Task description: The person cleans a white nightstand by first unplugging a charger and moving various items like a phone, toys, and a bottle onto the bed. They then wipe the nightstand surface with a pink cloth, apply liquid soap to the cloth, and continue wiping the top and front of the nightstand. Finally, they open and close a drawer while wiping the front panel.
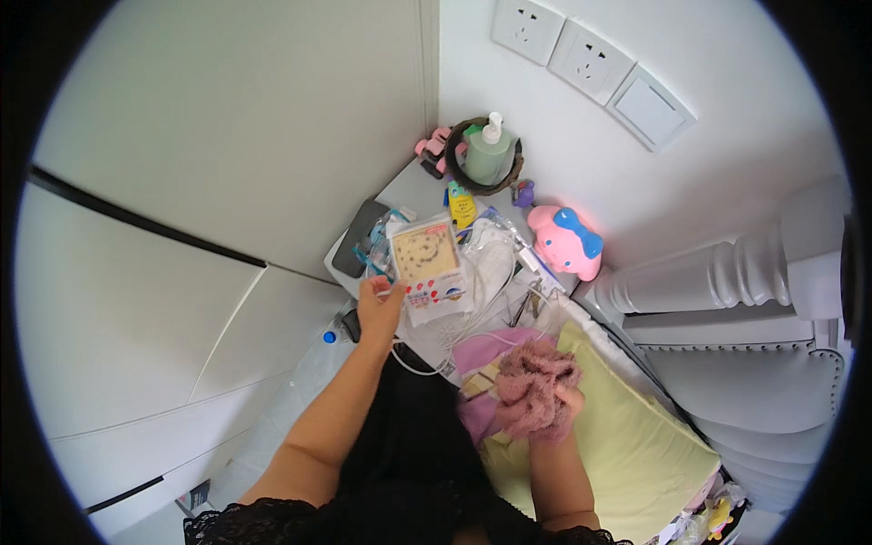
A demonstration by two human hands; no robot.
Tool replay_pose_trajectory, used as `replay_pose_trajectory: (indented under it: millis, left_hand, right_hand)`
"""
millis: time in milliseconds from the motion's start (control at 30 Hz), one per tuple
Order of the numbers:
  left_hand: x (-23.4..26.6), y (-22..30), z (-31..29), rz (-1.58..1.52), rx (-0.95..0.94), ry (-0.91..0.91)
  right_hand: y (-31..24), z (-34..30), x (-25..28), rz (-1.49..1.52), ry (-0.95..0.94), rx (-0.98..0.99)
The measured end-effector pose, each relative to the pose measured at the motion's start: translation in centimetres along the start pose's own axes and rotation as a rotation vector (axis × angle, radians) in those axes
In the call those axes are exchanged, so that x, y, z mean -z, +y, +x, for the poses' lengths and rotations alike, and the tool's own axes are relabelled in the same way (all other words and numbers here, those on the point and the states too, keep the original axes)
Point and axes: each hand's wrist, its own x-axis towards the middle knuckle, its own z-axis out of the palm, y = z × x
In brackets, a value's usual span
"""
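Your left hand [381, 307] pinches a packet [427, 256]; your right hand [569, 401] clutches a pink cloth [534, 386]. White cables [470, 329] lie tangled between; a pump bottle [488, 160] stands far back.

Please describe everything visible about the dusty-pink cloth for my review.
The dusty-pink cloth looks soft and fluffy, like plush. It is bunched into thick, uneven folds, so its full shape is hidden. The right hand grips it at its right side. In the picture it overlaps the yellow-green pillow and lilac fabric; whether it touches either cannot be told.
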Motion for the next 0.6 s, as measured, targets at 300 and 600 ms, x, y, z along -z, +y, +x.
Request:
replay_pose_trajectory:
  millis: [300, 600]
  left_hand:
    - [-1.8, -1.8, 3.7, -0.091, 0.292, -0.149]
    - [0.6, 6.3, -1.5, -0.255, 0.257, -0.248]
  right_hand:
    - [0.3, -2.7, -1.8, 0.030, 0.006, 0.003]
    - [-2.6, -8.1, -2.4, 0.070, -0.020, 0.060]
